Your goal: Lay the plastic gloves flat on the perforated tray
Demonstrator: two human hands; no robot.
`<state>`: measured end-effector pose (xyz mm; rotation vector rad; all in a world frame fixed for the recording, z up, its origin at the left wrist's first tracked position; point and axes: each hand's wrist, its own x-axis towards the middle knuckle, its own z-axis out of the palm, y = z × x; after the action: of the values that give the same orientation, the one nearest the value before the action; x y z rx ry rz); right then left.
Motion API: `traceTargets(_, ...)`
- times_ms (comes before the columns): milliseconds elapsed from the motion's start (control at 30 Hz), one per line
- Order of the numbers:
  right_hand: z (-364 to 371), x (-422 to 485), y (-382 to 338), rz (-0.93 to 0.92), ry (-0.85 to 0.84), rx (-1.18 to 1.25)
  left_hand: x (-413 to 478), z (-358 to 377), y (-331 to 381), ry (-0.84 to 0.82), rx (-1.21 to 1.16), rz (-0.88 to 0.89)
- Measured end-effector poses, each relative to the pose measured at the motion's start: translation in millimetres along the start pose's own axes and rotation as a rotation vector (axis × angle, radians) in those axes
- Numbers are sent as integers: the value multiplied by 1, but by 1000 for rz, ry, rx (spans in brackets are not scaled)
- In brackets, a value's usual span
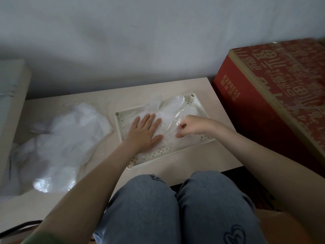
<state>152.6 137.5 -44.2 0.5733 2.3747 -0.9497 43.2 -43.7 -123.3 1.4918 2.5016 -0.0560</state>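
Plastic gloves lie on the perforated tray; clear film, outlines indistinct. Left hand flat, fingers spread, pressing them. Right hand curled, pinching the film.

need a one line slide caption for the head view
Left hand presses clear plastic gloves flat on the perforated tray while the right hand pinches the plastic.

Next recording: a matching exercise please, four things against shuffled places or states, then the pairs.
1 left hand
2 right hand
3 red printed cardboard box
4 crumpled heap of whitish plastic

A on the beige table, left of the cream perforated tray
B fingers pinch a clear plastic glove
C right of the table
D lies flat on the gloves

Pairs: 1-D, 2-B, 3-C, 4-A
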Motion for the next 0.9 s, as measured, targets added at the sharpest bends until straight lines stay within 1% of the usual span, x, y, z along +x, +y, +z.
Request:
traceTargets(100,-2,-1,-5,-45,13,27,0,0,0,1,0,0)
traceTargets(300,-3,-2,-11,-61,70,65,0,0,1,-7,13,-6)
traceTargets(367,-4,-3,-12,-58,86,120,0,-1,1,-15,27,-7)
traceTargets(467,-5,-4,-11,-41,43,226,1,0,1,-10,27,-7)
traceTargets(600,-9,-9,-5,-4,-65,260,1,0,-1,-5,14,0)
traceTargets(700,-7,-10,2,16,-80,311,1,1,-1,-2,17,3)
traceTargets(833,-13,-12,6,80,-124,227,1,2,-1,-6,22,5)
traceTargets(900,-17,-17,7,111,-131,241,1,2,-1,-9,26,2)
